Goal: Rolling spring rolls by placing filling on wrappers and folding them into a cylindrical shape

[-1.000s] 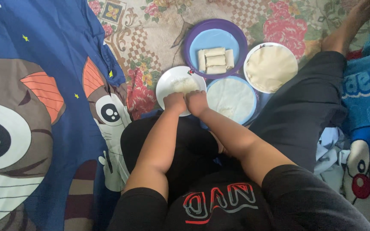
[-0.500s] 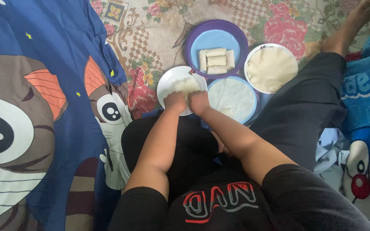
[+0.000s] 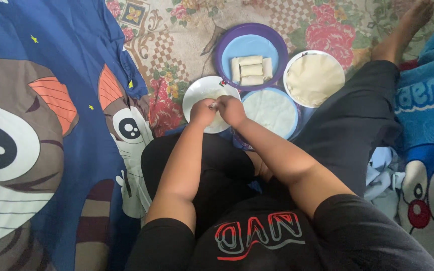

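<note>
My left hand (image 3: 203,111) and my right hand (image 3: 231,109) meet over a white plate (image 3: 197,92) on the floor in front of my crossed legs. Both hands pinch a pale, thin wrapper (image 3: 219,96) lying on that plate; most of it is hidden under my fingers. Just right of my right hand sits a blue plate (image 3: 271,109) covered by a round pale sheet. Behind it a purple bowl (image 3: 249,46) holds several finished pale rolls (image 3: 250,70).
A white plate (image 3: 314,78) stacked with round pale sheets stands at the right. A floral mat (image 3: 177,35) lies under the dishes. A blue cartoon-cat blanket (image 3: 41,125) covers the left, another blue cartoon blanket (image 3: 428,150) the right. My bare foot (image 3: 413,20) reaches the top right.
My hands have stayed on the white plate, fingers drawing a little closer together over the wrapper. The dishes have not moved.
</note>
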